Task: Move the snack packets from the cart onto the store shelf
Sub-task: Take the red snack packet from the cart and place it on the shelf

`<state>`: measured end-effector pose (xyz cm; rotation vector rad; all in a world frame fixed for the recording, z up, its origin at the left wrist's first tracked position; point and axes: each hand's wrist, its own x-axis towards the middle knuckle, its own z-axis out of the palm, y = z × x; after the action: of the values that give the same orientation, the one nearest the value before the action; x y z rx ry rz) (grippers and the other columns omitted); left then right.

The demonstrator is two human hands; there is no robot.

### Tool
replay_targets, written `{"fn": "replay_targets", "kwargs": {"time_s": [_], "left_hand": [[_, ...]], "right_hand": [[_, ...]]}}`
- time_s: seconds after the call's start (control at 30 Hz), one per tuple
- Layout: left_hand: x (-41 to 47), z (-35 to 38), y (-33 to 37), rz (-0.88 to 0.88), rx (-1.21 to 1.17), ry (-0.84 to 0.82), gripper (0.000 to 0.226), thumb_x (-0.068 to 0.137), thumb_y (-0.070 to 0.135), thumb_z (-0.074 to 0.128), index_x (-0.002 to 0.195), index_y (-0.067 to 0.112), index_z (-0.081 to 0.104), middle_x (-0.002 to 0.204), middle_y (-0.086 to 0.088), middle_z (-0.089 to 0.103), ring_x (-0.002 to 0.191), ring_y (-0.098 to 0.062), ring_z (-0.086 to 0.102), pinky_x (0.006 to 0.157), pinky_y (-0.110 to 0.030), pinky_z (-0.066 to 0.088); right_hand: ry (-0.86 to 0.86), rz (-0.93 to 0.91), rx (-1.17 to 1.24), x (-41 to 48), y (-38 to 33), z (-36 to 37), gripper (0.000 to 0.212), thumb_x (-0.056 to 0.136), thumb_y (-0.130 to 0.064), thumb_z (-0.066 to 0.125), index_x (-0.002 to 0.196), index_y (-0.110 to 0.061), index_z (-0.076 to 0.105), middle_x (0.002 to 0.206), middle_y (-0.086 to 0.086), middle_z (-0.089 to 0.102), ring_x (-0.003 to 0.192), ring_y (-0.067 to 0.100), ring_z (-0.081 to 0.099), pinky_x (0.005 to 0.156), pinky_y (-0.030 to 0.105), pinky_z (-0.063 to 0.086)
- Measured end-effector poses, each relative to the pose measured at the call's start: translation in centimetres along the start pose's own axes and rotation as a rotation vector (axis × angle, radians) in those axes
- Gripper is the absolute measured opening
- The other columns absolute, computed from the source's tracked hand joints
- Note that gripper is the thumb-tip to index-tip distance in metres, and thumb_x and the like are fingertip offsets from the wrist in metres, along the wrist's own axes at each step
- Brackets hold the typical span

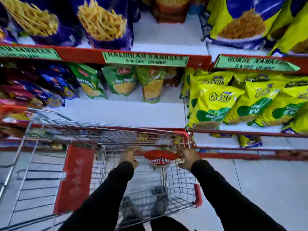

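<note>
Nearest the camera, two dark sleeves are stretched down into the wire cart [181, 182], whose far rim is pressed close to the shelving. The left hand [130, 158] is curled over the left end of a red snack packet [160, 158], and the right hand [188, 158] is cupped against its right end, so the packet appears to be clamped between both hands near the far edge of the basket; blur hides how tightly the fingers are closed. No other packet can be made out in the basket. The step in hand is judged to be the lifting of this packet out of the cart. Beyond it, the middle shelf [125, 114] offers a bare stretch along its front edge, between the green packets [120, 80] and the yellow packets [213, 104]. A lift clear of the cart's far rim is called for next, then a forward reach to that bare stretch.
</note>
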<state>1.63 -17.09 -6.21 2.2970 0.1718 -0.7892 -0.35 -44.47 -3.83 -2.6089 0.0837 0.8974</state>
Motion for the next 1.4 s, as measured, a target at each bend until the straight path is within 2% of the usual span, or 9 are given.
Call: {"fn": "replay_targets", "kwargs": {"time_s": [0.13, 0.3, 0.6, 0.73, 0.83, 0.97, 1.17, 1.3, 1.4], "left_hand": [[0.8, 2.5, -1.3, -0.080, -0.045, 0.150, 0.035, 0.084, 0.018, 0.070, 0.118, 0.017, 0.067, 0.124, -0.009, 0.067, 0.117, -0.029, 0.061, 0.097, -0.032, 0.049], [1.1, 3.3, -1.0, -0.086, -0.179, 0.241, 0.013, 0.086, 0.014, 0.069, 0.098, 0.018, 0.073, 0.108, -0.006, 0.074, 0.105, -0.026, 0.066, 0.086, -0.027, 0.048], [-3.1, 1.0, 1.2, 0.103, -0.284, 0.346, 0.047, 0.090, 0.032, 0.063, 0.128, 0.004, 0.059, 0.136, -0.017, 0.056, 0.129, -0.029, 0.050, 0.111, -0.038, 0.040], [-5.3, -1.0, 3.9, 0.213, -0.442, 0.459, 0.043, 0.088, 0.025, 0.067, 0.121, -0.002, 0.061, 0.124, -0.015, 0.056, 0.118, -0.027, 0.054, 0.104, -0.027, 0.045], [-6.9, -3.4, 7.1, 0.351, -0.564, 0.568, 0.023, 0.087, 0.015, 0.068, 0.101, -0.003, 0.063, 0.106, -0.010, 0.051, 0.099, -0.023, 0.055, 0.073, 0.000, 0.043], [-9.0, -7.5, 12.3, 0.539, -0.719, 0.652, 0.011, 0.087, 0.017, 0.068, 0.094, 0.015, 0.059, 0.105, 0.001, 0.051, 0.091, 0.004, 0.055, 0.069, 0.001, 0.043], [-11.2, -14.2, 21.4, 0.729, -0.943, 0.679, 0.014, 0.087, 0.020, 0.068, 0.099, 0.016, 0.062, 0.101, -0.003, 0.064, 0.090, -0.006, 0.060, 0.086, -0.023, 0.049], [-12.5, -18.2, 27.5, 0.831, -1.085, 0.678, 0.006, 0.088, 0.022, 0.068, 0.092, 0.025, 0.066, 0.087, 0.007, 0.070, 0.071, 0.008, 0.064, 0.068, -0.010, 0.052], [-12.5, -20.7, 31.6, 0.901, -1.141, 0.658, 0.010, 0.091, 0.016, 0.063, 0.099, 0.011, 0.068, 0.079, 0.014, 0.074, 0.069, 0.008, 0.066, 0.066, -0.010, 0.053]], "right_hand": [[0.120, 0.068, 0.040, 1.1, 1.0, 1.6, 0.031, 0.086, -0.016, 0.066, 0.117, -0.017, 0.070, 0.114, 0.011, 0.075, 0.106, 0.027, 0.070, 0.088, 0.028, 0.053], [0.232, 0.101, 0.117, 1.7, 1.4, 2.2, 0.022, 0.087, -0.017, 0.069, 0.107, -0.018, 0.077, 0.107, 0.006, 0.077, 0.100, 0.025, 0.071, 0.090, 0.029, 0.055], [0.550, 0.051, 0.509, -3.0, 0.8, 0.2, 0.023, 0.078, -0.024, 0.076, 0.097, -0.012, 0.080, 0.091, 0.006, 0.080, 0.085, 0.018, 0.074, 0.086, 0.029, 0.058], [0.654, -0.002, 0.687, -5.8, -1.2, -2.5, 0.016, 0.078, -0.019, 0.079, 0.089, -0.009, 0.076, 0.084, 0.005, 0.076, 0.080, 0.018, 0.072, 0.082, 0.027, 0.057], [0.824, -0.079, 0.862, -8.2, -3.3, -5.7, 0.016, 0.076, -0.009, 0.080, 0.076, -0.021, 0.068, 0.073, -0.006, 0.069, 0.066, 0.000, 0.066, 0.069, 0.008, 0.051], [1.004, -0.232, 1.059, -10.5, -5.9, -11.3, 0.027, 0.077, -0.004, 0.080, 0.070, -0.025, 0.064, 0.066, -0.006, 0.067, 0.052, -0.010, 0.060, 0.057, 0.006, 0.048], [1.182, -0.493, 1.205, -13.4, -9.1, -20.3, 0.021, 0.079, -0.010, 0.079, 0.073, -0.027, 0.067, 0.062, -0.014, 0.070, 0.058, -0.005, 0.063, 0.064, 0.015, 0.053], [1.253, -0.644, 1.214, -14.6, -10.9, -26.7, 0.008, 0.081, -0.017, 0.077, 0.082, -0.020, 0.070, 0.072, -0.011, 0.072, 0.066, -0.002, 0.066, 0.066, 0.014, 0.053], [1.289, -0.698, 1.183, -14.5, -11.8, -31.4, 0.008, 0.082, -0.019, 0.076, 0.088, -0.016, 0.071, 0.079, -0.002, 0.071, 0.070, 0.000, 0.067, 0.069, 0.015, 0.054]]}}
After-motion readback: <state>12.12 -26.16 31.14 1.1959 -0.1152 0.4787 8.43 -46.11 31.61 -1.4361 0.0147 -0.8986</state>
